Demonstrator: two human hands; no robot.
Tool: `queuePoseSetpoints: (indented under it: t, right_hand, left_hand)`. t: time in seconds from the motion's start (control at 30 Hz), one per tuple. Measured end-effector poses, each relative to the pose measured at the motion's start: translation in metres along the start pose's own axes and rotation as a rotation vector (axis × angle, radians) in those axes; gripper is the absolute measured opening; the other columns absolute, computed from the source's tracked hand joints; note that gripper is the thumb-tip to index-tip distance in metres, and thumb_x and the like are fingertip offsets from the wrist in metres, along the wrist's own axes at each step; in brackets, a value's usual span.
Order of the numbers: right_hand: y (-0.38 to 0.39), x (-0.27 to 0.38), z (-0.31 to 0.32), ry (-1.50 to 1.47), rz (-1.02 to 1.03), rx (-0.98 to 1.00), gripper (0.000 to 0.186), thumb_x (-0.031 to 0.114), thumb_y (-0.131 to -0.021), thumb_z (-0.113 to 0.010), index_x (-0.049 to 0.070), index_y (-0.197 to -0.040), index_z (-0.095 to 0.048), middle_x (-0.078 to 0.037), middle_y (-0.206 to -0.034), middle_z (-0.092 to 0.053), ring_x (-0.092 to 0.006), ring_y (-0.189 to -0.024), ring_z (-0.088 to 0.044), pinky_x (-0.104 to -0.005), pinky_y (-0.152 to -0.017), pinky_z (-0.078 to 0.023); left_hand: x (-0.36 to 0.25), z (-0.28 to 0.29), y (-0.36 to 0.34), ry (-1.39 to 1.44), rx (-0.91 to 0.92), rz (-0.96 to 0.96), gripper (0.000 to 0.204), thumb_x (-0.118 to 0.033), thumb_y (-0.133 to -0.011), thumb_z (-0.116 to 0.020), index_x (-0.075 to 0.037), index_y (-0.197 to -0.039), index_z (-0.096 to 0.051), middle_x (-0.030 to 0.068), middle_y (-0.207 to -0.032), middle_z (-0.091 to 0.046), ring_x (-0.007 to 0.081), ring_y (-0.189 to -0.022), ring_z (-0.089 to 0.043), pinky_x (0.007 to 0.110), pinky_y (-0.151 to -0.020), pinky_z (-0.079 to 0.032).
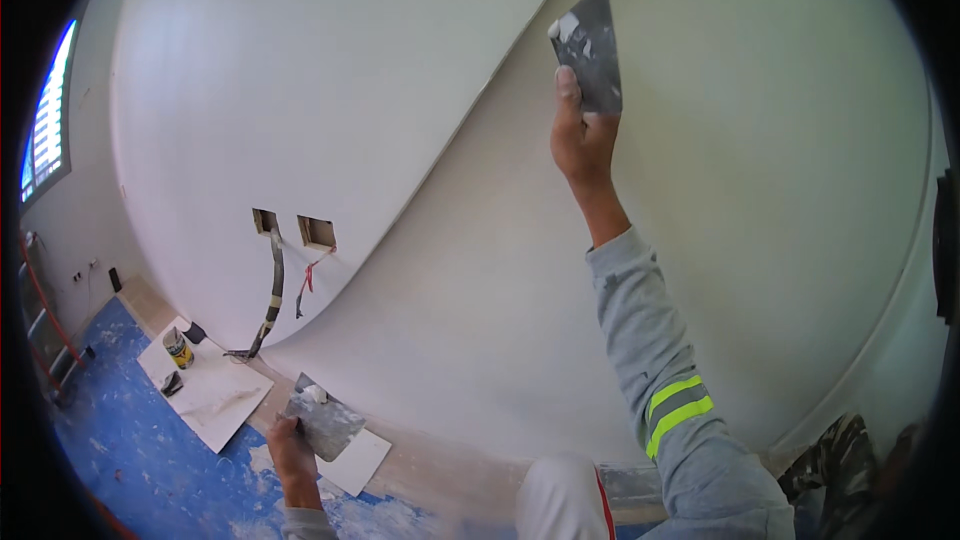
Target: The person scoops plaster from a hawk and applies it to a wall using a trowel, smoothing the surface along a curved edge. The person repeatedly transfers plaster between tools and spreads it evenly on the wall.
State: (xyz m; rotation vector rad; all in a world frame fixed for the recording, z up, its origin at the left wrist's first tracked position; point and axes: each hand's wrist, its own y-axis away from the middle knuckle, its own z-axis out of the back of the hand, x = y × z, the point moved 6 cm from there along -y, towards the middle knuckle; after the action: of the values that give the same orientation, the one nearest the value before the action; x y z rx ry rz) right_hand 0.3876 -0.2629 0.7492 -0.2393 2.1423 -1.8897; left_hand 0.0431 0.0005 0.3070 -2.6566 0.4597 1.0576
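Observation:
My right hand (585,138) is raised in front of the pale wall (740,200), closed around a grey metal putty knife (600,50). White filler clings to the blade near my thumb. I cannot tell whether the blade touches the wall. Low on the left, my left hand (291,452) grips a second flat metal putty knife (330,427) with a dab of white putty (316,394) on its face. Its handle is hidden in my fingers.
Two square cut-outs (317,232) open in the left wall, with a dark taped cable (275,290) and red wires (309,278) hanging out. A can (177,348) stands on a white board (215,400) over blue floor covering (150,440). A ladder (48,325) is at far left.

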Motion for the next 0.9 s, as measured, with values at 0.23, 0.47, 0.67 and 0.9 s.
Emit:
queuePoseSetpoints:
  t: [0.23,0.47,0.67,0.9]
  right_hand:
    - [-0.02,-0.006,0.002,0.006,-0.007,0.011,0.035,0.016,-0.101,-0.05,0.003,-0.132,-0.061,-0.005,-0.089,-0.06,-0.0132,-0.082,-0.052,-0.0284,-0.075,-0.045]
    - [-0.032,-0.014,-0.003,0.018,0.041,0.03,0.03,0.016,-0.101,-0.05,0.0,-0.121,-0.065,-0.004,-0.087,-0.059,-0.0125,-0.079,-0.052,-0.0294,-0.071,-0.043]
    - [-0.038,-0.008,-0.007,-0.056,0.007,-0.004,0.027,0.017,-0.101,-0.051,-0.002,-0.112,-0.066,0.0,-0.079,-0.054,-0.0103,-0.073,-0.047,-0.0291,-0.067,-0.041]
    - [-0.041,-0.009,-0.011,-0.02,0.022,-0.006,0.029,0.019,-0.101,-0.052,-0.003,-0.113,-0.066,0.0,-0.081,-0.058,-0.0104,-0.074,-0.049,-0.0287,-0.068,-0.042]
  left_hand:
    - [-0.009,-0.007,0.006,-0.025,-0.032,0.002,0.038,-0.004,-0.083,-0.053,0.005,-0.12,-0.055,0.0103,-0.105,-0.062,0.0232,-0.095,-0.063,0.036,-0.09,-0.05]
    - [-0.004,-0.004,0.001,-0.059,-0.032,0.012,0.041,-0.003,-0.084,-0.054,0.007,-0.123,-0.052,0.0108,-0.106,-0.061,0.023,-0.097,-0.062,0.035,-0.091,-0.05]
    - [-0.004,0.0,0.0,-0.096,0.01,0.017,0.047,-0.005,-0.085,-0.055,0.008,-0.13,-0.048,0.0126,-0.116,-0.057,0.0233,-0.105,-0.058,0.035,-0.095,-0.048]
    - [-0.006,0.0,0.001,-0.087,-0.005,0.018,0.047,-0.006,-0.085,-0.055,0.006,-0.13,-0.049,0.0115,-0.119,-0.057,0.0229,-0.11,-0.056,0.036,-0.099,-0.046]
